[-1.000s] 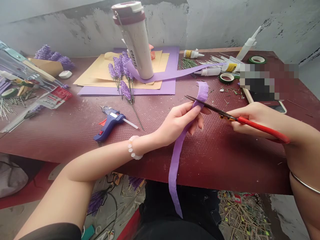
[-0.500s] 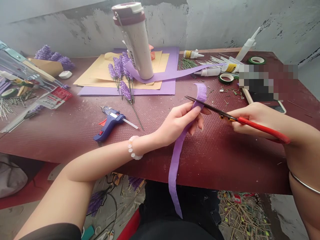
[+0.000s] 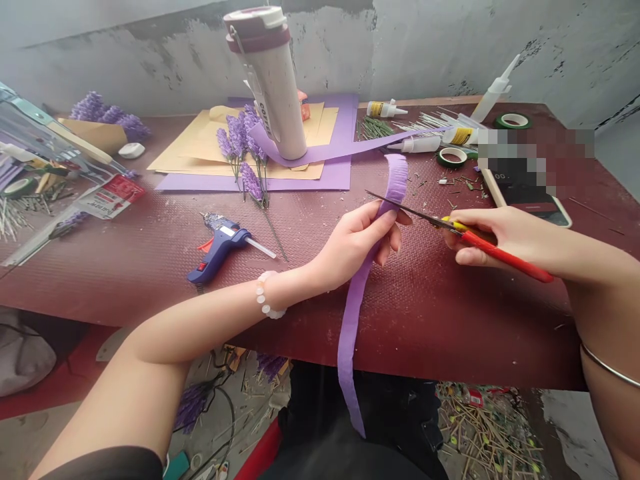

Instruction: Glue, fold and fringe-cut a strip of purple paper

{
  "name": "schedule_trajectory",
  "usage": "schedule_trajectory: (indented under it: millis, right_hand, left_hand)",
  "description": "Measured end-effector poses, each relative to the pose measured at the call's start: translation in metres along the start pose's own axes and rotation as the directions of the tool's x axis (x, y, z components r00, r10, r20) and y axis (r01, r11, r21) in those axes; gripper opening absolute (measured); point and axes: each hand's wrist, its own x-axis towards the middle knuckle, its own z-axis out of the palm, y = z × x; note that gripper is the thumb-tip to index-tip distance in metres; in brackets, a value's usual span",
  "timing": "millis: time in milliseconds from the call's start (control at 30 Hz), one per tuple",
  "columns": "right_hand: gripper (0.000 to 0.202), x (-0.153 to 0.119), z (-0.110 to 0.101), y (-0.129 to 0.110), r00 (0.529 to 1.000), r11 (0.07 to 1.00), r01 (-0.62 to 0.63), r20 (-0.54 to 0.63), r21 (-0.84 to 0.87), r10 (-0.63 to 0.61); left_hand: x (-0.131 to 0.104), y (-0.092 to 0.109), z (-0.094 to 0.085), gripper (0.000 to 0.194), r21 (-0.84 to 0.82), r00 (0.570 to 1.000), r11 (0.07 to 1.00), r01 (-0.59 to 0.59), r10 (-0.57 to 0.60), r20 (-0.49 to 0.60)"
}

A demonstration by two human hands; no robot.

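Note:
My left hand (image 3: pixel 353 243) pinches a long purple paper strip (image 3: pixel 357 303) between thumb and fingers. The strip's top end curls upward and shows fine fringe cuts along one edge; its lower end hangs past the table edge over my lap. Closed around red-handled scissors (image 3: pixel 505 257) is my right hand (image 3: pixel 500 237). The scissor blades lie across the strip just above my left thumb. Left of my hands, a blue hot glue gun (image 3: pixel 220 247) with a clear glue stick rests on the table. Behind it are purple lavender-like paper flowers (image 3: pixel 250 180) on dark stems.
A tall coffee tumbler (image 3: pixel 277 87) stands on tan and purple paper sheets (image 3: pixel 175 181). Glue bottles (image 3: pixel 385 109), green tape rolls (image 3: pixel 451 157) and a phone (image 3: pixel 530 200) are at the right. A clear container (image 3: pixel 45 133) stands at the left; plant scraps (image 3: pixel 490 433) litter the floor.
My right hand and the scissors have shifted slightly left, and the scissors have turned so that a yellow part shows. The strip's fringed top has moved a little left and up.

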Motion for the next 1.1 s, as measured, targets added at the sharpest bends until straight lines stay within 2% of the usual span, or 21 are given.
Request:
schedule_trajectory:
  millis: [167,267,500,733,933,1033,1100]
  right_hand:
    - [0.071,0.002,0.001,-0.007,0.997,0.997,-0.074,-0.003,-0.023,0.074]
    - [0.074,0.003,0.002,-0.016,0.994,0.992,-0.109,-0.017,-0.057,0.108]
    - [0.076,0.004,0.003,-0.024,0.992,0.986,-0.090,-0.100,-0.137,0.077]
    - [0.077,0.005,0.006,-0.021,0.991,0.989,-0.043,-0.135,-0.140,0.024]
    - [0.052,0.006,0.015,0.006,0.974,0.977,0.082,-0.190,-0.199,-0.120]
    - [0.034,0.006,0.018,0.013,0.958,0.956,0.092,-0.238,-0.278,-0.161]
    - [0.027,0.004,0.018,0.010,0.952,0.950,0.072,-0.263,-0.305,-0.157]
  left_hand:
    - [0.002,0.003,0.002,0.031,-0.029,0.996,0.999,-0.014,0.011,-0.084]
    - [0.002,0.004,0.003,0.031,0.006,0.996,1.000,0.020,-0.019,-0.087]
    - [0.003,0.002,0.001,0.034,0.036,0.999,0.999,-0.002,0.003,-0.034]
    - [0.003,0.000,-0.001,0.034,0.056,0.999,0.998,-0.026,0.028,-0.030]
    - [0.004,-0.002,-0.003,0.029,0.080,1.000,0.996,-0.026,0.026,-0.001]
    - [0.004,-0.003,-0.004,0.031,0.093,0.999,0.995,-0.036,0.034,0.022]
    - [0.003,-0.004,-0.005,0.032,0.091,0.998,0.994,-0.057,0.054,0.037]
